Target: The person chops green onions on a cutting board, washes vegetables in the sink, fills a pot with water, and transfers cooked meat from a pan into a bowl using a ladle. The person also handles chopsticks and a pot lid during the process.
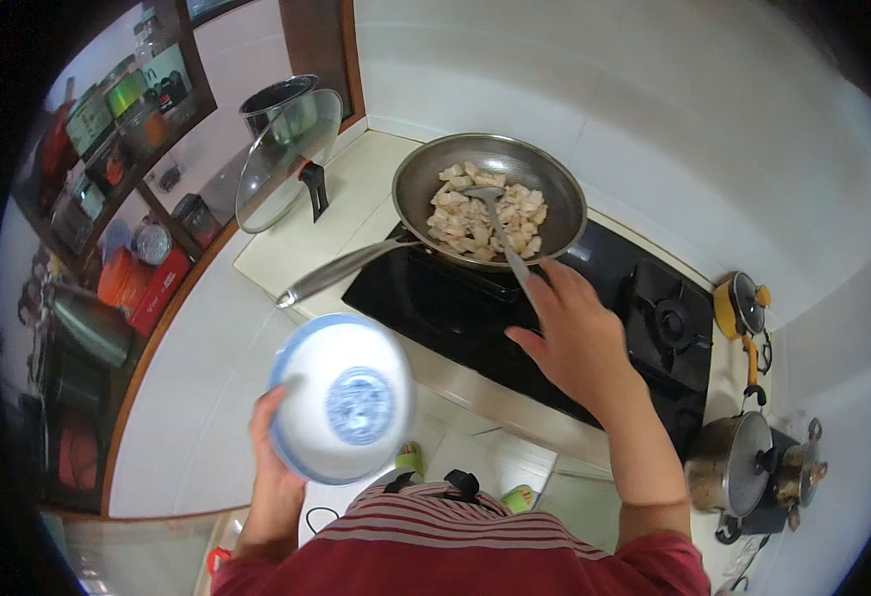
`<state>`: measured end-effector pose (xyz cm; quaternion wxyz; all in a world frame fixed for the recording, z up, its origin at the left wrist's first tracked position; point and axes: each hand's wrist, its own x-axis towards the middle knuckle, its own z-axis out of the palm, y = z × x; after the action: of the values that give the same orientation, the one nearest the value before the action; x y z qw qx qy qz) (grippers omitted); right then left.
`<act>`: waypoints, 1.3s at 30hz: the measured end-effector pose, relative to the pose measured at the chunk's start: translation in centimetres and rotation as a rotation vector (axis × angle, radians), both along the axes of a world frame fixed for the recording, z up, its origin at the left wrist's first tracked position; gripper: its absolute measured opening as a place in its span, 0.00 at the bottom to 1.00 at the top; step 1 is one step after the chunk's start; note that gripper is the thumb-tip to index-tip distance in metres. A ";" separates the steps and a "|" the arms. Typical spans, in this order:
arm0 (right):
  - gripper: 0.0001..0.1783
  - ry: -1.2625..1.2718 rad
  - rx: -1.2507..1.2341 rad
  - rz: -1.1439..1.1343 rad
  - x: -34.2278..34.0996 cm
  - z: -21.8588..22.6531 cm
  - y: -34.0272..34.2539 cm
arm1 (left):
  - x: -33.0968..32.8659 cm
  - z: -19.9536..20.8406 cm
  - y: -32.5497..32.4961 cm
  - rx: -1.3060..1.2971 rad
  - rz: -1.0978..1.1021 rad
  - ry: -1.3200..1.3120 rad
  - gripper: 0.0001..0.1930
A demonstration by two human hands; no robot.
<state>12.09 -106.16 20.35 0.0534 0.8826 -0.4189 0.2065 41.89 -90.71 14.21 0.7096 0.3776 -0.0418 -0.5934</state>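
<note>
My left hand grips the rim of a white bowl with a blue rim and a blue pattern in its middle. The bowl is tilted, its inside bare, in front of the counter. My right hand is at the handle of a metal spatula, fingers over the handle and thumb apart from them. The spatula's blade rests among pale cooked-looking meat pieces inside a steel wok. The wok sits on the left part of a black gas stove, its long metal handle pointing left toward me.
Left of the wok, a glass lid with a black handle stands upright against a dark pot. A bare burner lies to the right. Beyond it are a yellow saucepan and lidded pots. Crowded shelves line the left.
</note>
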 end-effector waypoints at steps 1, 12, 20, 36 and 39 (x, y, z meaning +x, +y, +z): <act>0.29 0.105 -0.067 -0.043 2.6 -0.9 -1.7 | 2.3 0.1 1.1 -0.037 0.064 -0.040 0.26; 0.11 0.851 -0.090 -0.425 0.5 11.9 -3.0 | 16.9 -5.6 1.9 0.045 0.448 -0.117 0.29; 0.10 1.013 -0.041 -0.338 4.2 10.2 -1.4 | 16.9 -7.8 -1.1 0.019 0.395 -0.072 0.29; 0.12 0.747 0.426 -0.451 1.2 20.9 -16.5 | 13.8 -9.8 -8.0 0.027 0.281 -0.152 0.33; 0.13 0.892 0.485 -0.581 1.4 21.1 -18.9 | 13.5 -9.6 -9.2 0.046 0.265 -0.114 0.32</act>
<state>13.45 -125.07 41.45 0.0755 0.7203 -0.6160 -0.3097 55.34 -99.92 4.64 0.7693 0.4291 -0.0185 -0.4730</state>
